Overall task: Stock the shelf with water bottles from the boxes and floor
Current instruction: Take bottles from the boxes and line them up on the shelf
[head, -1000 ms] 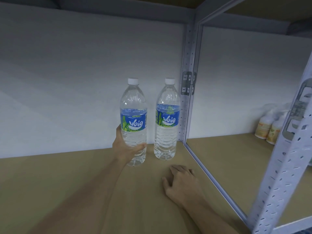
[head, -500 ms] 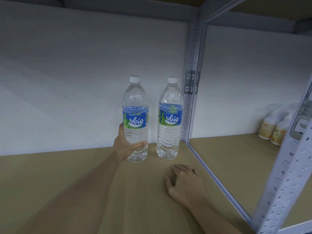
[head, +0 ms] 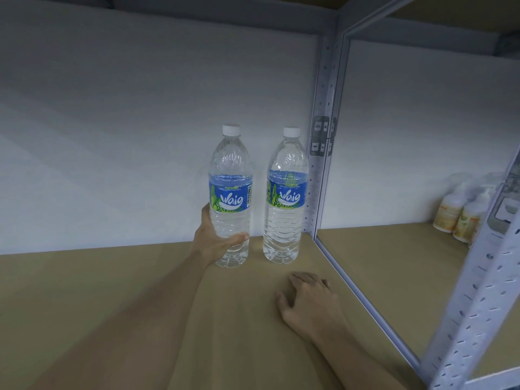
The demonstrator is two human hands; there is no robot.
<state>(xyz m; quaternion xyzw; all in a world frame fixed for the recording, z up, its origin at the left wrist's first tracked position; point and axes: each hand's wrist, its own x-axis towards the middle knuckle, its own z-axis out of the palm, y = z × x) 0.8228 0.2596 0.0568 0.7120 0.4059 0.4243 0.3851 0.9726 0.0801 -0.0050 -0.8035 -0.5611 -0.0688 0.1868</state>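
Beside held bottle (head: 230,198), second bottle (head: 285,220), upright post (head: 326,80)

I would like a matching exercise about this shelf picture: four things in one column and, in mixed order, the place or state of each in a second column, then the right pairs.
Column 1
1. left hand
2. right hand
3. right water bottle
4. orange-labelled bottles

Column 2
a. stands free beside the perforated post
b. lies on the shelf board, holding nothing
c. in the neighbouring bay, far right
d. grips the left water bottle

Pairs: 1-d, 2-b, 3-a, 4-c
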